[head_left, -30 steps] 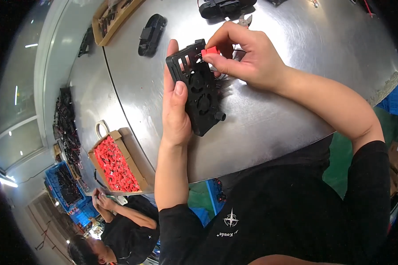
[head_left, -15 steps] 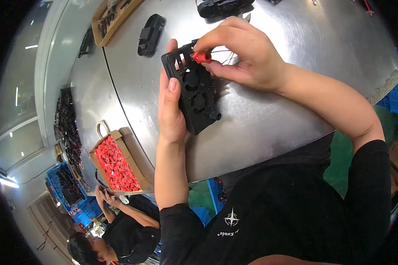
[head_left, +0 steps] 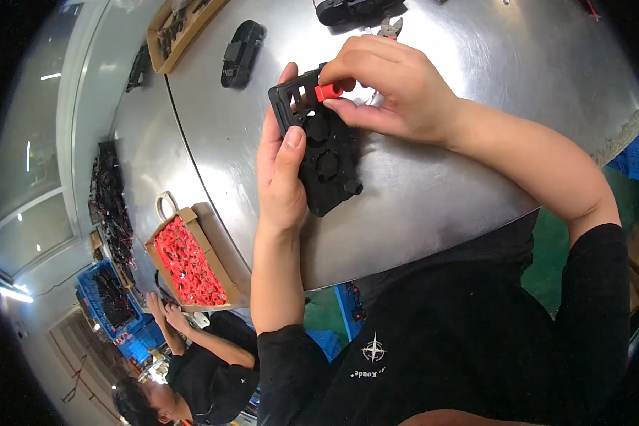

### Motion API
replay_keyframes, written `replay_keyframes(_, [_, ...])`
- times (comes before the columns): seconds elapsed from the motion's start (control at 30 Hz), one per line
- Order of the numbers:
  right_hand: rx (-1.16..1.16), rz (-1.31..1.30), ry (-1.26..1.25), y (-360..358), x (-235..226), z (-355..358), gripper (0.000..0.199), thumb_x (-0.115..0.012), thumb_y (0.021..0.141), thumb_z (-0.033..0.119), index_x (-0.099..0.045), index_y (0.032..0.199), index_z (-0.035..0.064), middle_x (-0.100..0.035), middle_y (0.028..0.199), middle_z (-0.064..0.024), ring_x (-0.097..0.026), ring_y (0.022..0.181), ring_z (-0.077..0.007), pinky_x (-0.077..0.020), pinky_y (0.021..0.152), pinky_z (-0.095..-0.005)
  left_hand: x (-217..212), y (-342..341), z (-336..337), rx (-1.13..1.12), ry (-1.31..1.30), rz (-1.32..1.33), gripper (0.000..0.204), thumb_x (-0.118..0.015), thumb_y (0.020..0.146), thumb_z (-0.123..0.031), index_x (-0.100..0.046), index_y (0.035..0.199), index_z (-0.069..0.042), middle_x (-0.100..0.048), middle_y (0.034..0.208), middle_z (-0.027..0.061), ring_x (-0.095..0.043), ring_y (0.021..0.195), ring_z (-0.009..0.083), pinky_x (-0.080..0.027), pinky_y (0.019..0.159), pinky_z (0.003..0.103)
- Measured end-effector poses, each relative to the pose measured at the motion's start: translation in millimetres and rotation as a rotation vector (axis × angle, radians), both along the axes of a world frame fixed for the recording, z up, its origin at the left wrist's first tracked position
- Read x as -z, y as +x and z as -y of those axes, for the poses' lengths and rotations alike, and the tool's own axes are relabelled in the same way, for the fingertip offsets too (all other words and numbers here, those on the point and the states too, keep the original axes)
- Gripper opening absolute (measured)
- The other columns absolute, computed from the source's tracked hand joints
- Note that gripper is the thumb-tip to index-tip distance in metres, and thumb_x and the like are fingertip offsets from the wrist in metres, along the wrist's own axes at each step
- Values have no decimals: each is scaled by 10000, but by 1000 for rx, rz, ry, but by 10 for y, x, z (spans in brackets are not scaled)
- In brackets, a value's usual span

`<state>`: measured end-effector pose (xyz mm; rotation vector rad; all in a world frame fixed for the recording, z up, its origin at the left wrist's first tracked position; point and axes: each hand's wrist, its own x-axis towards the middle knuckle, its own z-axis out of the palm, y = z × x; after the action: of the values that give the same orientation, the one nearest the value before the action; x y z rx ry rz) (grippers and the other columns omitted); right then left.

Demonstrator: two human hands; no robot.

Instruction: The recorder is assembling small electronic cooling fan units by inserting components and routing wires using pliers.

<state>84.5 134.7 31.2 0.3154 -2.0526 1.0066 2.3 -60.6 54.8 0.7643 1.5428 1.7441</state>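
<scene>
My left hand is wrapped round the long side of a black plastic housing, thumb on its front face. The housing is tilted and has two round openings and rectangular cutouts at its far end. Between thumb and fingers, my right hand pinches a small red plastic part with a dark hole. The red part is at the cutouts near the housing's far end; whether it is seated in one I cannot tell. Thin wires show partly beneath my right hand.
Side cutters lie beyond my right hand. Black housings rest on the metal table. At left stand a cardboard box of red parts, a roll of tape and a pile of black parts. A co-worker sits at lower left.
The housing and my left hand have shifted slightly right. The red part has turned in my right hand's pinch. More of the side cutters shows. The co-worker's hands have moved apart.
</scene>
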Motion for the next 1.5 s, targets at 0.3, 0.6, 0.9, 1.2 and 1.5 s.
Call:
replay_keyframes(0.3, [-14,-124,135,34,-82,48,276,-838,746,20,-700,984,34,-653,875,-85,-646,742,-253,-511,640,-370,-79,43,43,-37,-10,68,859,-658,905,-450,-344,1558,12,-600,1357,204,-617,1259,308,-483,1120,450])
replay_keyframes(0.6, [-64,-84,283,85,-102,120,300,-830,725,142,-726,1000,78,-601,840,-46,-586,694,-237,-451,629,-358,-276,124,113,-102,-116,-71,523,-803,884,-59,-513,1319,-46,-676,1107,60,-636,979,116,-518,878,260])
replay_keyframes(0.9, [-94,202,-141,63,-88,-115,229,-642,917,96,-703,1135,55,-566,769,-28,-529,657,-124,-439,624,-305,-463,187,276,-322,-396,-750,438,-797,853,-41,-590,1238,-27,-710,1041,122,-704,931,173,-553,819,286])
replay_keyframes(1.2, [22,451,-295,-140,121,-158,156,-650,981,182,-690,1019,36,-701,793,-34,-632,739,-101,-496,691,-271,-193,624,29,54,-480,-1515,365,-695,842,-105,-672,1200,-176,-663,1151,118,-658,953,272,-504,812,397])
replay_keyframes(1.5, [1,371,-466,-188,194,-198,206,-645,919,246,-730,993,73,-720,790,-85,-677,712,-201,-520,693,-334,-25,661,-37,54,-532,-1690,383,-662,858,-131,-666,1239,-173,-625,1212,152,-615,1054,309,-440,885,442])
